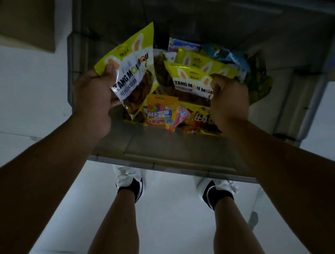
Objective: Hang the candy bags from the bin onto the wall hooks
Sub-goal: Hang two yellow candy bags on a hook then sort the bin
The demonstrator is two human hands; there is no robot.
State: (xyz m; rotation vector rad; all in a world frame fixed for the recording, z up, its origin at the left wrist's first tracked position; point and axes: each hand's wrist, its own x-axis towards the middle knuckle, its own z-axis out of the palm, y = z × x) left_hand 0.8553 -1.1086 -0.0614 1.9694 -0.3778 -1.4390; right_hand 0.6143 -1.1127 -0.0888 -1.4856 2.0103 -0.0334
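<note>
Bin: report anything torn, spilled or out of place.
Nothing stands out. The candy bags lie jumbled inside the bin, none visibly torn or spilled. The left hand grips a tilted yellow bag, the right hand a second yellow bag.

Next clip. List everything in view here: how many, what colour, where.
bin: one, grey, on the floor before the feet
yellow bunny-ear bags: three; one loose in the bin, one in each hand
orange bag: one, by the bin's near wall
pink bag: one, right of the orange bag
blue bag: one, far side of the pile
green bag: one, right edge of the pile
cardboard boxes: two, brown, either side of the bin
floor: one, white, around the bin
shoes: two, white and black, below the bin
left hand: grips the raised yellow bag
right hand: grips the flat yellow bag atop the pile
</note>
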